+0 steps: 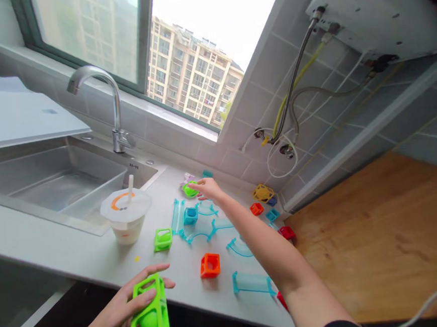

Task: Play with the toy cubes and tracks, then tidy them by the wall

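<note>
The white table is the biggest thing, running across the frame with toys on it. A cup with a straw stands left of the middle; it could tip if bumped. At the lower left of the frame, the left hand is holding a long green block, with the thumb pressed across it. The block looks light and hard, like plastic, and maybe a bit slick, so its thick edges are the best place to hold. The clear blue track, right of the middle near the bottom, looks thin and might crack if bent; take it by its ends. The orange block, just below the middle, looks stiff and light; pinch two flat sides. Above the middle, a green piece is at the right hand; I can't tell if those fingers grip it or not. Smallest is the green ball inside the long block; it looks smooth and may roll about.
</note>
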